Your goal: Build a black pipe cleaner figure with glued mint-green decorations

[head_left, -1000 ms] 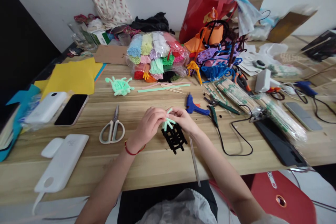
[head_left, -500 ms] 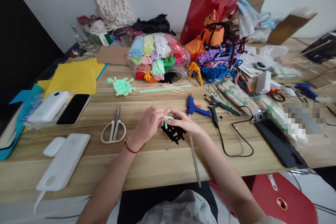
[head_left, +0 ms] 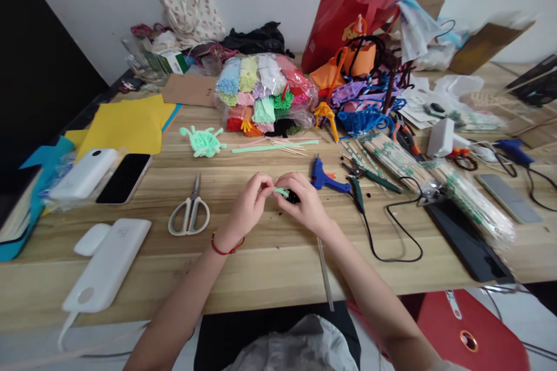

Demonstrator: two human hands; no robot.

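Observation:
My left hand [head_left: 248,205] pinches the end of a mint-green pipe cleaner piece [head_left: 281,191] between thumb and fingertips. Close beside it, my right hand [head_left: 305,204] has its fingers closed around the same piece's other side. A black pipe cleaner piece [head_left: 293,197] shows partly inside the right hand; the rest of it is hidden by the fingers. White-handled scissors [head_left: 189,211] lie to the left of my hands. Just right of them is a blue glue gun [head_left: 326,178], and a clear glue stick [head_left: 324,275] lies near the table's front edge.
A curled mint-green pipe cleaner bundle [head_left: 204,142] sits beyond the scissors. Behind it is a bag of coloured pipe cleaners [head_left: 265,93]. Pliers [head_left: 368,177], a black cord [head_left: 400,258] and packs of sticks [head_left: 391,156] occupy the right. Phones and power banks [head_left: 108,266] lie left.
The black lattice-shaped piece, which hung below my hands, has turned up and is now mostly hidden by my right hand. My left fingers have shifted slightly on the green piece.

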